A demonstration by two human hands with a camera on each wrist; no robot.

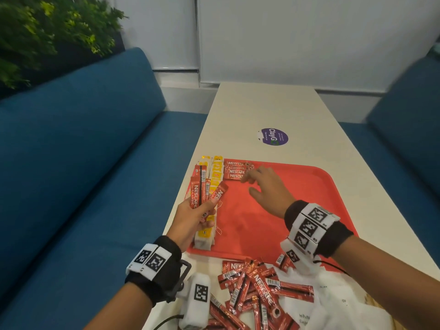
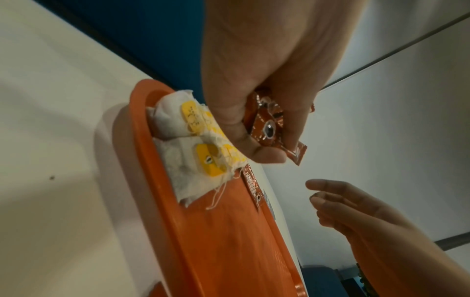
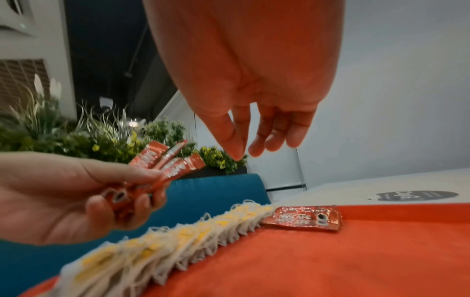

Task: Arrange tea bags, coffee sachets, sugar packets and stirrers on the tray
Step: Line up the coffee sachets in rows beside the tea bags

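A red tray [image 1: 281, 225] lies on the white table. Along its left edge runs a row of tea bags [image 1: 215, 177] [image 3: 178, 241] with yellow tags. At its far left corner lie a few red coffee sachets [image 1: 238, 170] [image 3: 302, 217] side by side. My left hand [image 1: 192, 217] [image 2: 254, 112] grips a fan of red coffee sachets [image 1: 202, 189] [image 2: 269, 124] above the tray's left edge. My right hand [image 1: 264, 184] [image 3: 254, 140] hovers just right of the laid sachets, fingers loose and spread, holding nothing.
A heap of loose coffee sachets [image 1: 254, 289] lies on the table before the tray, beside white sugar packets [image 1: 333, 303]. A purple round sticker [image 1: 273, 136] marks the table beyond the tray. Blue sofas [image 1: 83, 175] flank the table.
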